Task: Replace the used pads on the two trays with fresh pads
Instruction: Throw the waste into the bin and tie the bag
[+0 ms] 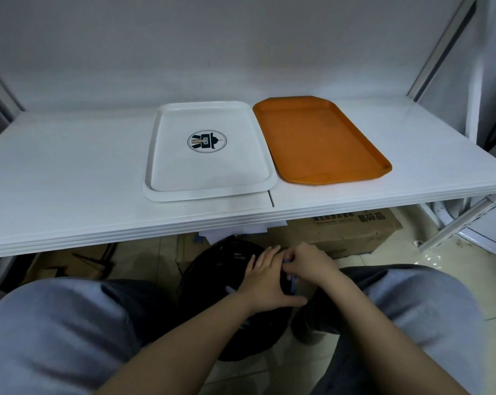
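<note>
Nearest, below the white shelf's [70,172] ribbed front edge, the left hand [265,283] lay flat on a glossy black bag [212,263] while the right hand [309,263] pinched something thin and blue [292,282]; farther back on the shelf, a smooth white tray [209,172] and a matte orange tray [321,143] sat padless, just beside each other.

The left hand [265,276] and right hand [309,265] are covering most of a thin blue item [292,280], so what it is stays unclear. The black bin bag [221,263] is lying partly hidden behind the hands and knees. The white shelf [70,172] is hiding the far end of the cardboard box [352,232] and running off both picture sides.
</note>
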`<state>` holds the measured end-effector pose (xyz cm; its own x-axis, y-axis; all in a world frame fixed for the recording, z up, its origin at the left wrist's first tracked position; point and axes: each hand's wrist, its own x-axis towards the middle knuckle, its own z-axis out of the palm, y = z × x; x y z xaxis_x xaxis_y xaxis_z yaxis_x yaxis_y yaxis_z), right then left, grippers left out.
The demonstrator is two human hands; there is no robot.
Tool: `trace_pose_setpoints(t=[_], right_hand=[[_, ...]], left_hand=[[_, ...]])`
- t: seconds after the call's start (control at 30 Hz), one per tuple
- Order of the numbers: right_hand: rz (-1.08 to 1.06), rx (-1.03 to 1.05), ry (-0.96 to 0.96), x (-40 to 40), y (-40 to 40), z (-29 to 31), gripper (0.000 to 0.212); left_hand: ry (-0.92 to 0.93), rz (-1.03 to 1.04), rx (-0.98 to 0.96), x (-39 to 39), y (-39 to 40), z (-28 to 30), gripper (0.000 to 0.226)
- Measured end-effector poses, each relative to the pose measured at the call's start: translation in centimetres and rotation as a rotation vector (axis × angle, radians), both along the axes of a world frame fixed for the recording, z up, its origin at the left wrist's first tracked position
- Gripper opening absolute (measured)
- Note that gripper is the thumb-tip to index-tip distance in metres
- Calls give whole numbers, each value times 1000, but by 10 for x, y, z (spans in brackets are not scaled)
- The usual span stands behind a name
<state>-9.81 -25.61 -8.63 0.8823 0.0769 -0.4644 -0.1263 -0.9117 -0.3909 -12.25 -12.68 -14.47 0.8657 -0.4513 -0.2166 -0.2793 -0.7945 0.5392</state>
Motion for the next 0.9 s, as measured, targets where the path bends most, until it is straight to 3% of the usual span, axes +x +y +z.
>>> trace_pose_setpoints(t=[0.13,0.23,0.33,0.57,0.9], right_hand=[[-94,372,-35,-4,4,6,14],[-153,684,-24,-8,11,17,16],[-195,812,-76,-10,19,24,21],[-346,1176,-159,-11,27,36,26],[-334,1287,-367,-22,39,37,22]], left_hand=[[-30,129,-72,1,6,-2,89],[-89,206,-152,3,15,-12,56],[-123,244,-161,5,23,-19,24],[-38,182,56,5,33,-31,35],[13,216,75,7,42,-33,29]])
